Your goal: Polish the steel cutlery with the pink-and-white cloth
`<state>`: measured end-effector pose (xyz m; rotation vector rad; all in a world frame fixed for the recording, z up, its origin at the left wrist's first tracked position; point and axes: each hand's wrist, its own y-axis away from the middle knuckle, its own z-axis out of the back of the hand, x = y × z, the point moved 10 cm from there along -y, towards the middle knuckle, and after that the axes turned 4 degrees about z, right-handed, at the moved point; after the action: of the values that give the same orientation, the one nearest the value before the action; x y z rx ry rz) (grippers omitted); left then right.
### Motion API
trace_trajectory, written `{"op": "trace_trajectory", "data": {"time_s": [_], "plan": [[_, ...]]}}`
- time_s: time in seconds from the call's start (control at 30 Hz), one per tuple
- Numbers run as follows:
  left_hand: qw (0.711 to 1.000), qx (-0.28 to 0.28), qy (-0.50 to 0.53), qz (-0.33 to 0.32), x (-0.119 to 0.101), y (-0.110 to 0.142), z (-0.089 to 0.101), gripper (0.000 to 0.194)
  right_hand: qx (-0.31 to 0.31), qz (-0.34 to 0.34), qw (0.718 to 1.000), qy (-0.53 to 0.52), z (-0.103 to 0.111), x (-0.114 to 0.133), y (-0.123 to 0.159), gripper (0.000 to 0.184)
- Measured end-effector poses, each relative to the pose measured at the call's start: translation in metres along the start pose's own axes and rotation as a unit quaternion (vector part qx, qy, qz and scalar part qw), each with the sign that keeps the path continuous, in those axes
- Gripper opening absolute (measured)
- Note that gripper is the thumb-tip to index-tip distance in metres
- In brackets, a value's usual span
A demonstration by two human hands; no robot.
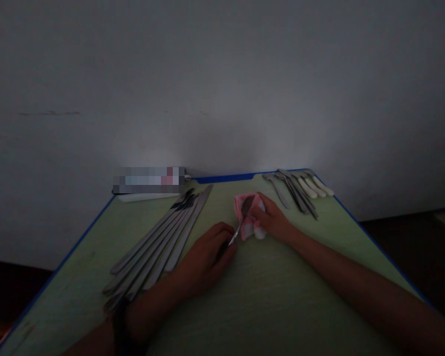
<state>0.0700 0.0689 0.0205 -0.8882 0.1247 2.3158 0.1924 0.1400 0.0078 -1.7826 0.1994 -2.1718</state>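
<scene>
Spoon over tabletop, between side edges, toward far edge. Left hand pinched on handle; right hand clamped on pink-white cloth behind bowl. Step, apparently: wiping bowl. Next move calls for steady handle, cloth pressed along bowl. Utensils near far right corner.

Shows 2 colours on the cloth: pink and white, in patches. Gleams silver along the utensil, turning dark brownish at its head. Looks pale green and faintly streaked across the tabletop, blue at the rim. Runs silver-grey over the fanned cutlery, cream-white on the handles at far right. Reads grey on the wall, near-black on the wristband.
</scene>
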Motion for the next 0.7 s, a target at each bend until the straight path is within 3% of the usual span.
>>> {"op": "trace_trajectory", "data": {"time_s": [0.7], "plan": [[1.0, 0.008, 0.004, -0.001, -0.0008, -0.0015, 0.0007, 0.015, 0.014, -0.008, 0.999, 0.052, -0.0021, -0.0032, -0.0003, 0.015]]}}
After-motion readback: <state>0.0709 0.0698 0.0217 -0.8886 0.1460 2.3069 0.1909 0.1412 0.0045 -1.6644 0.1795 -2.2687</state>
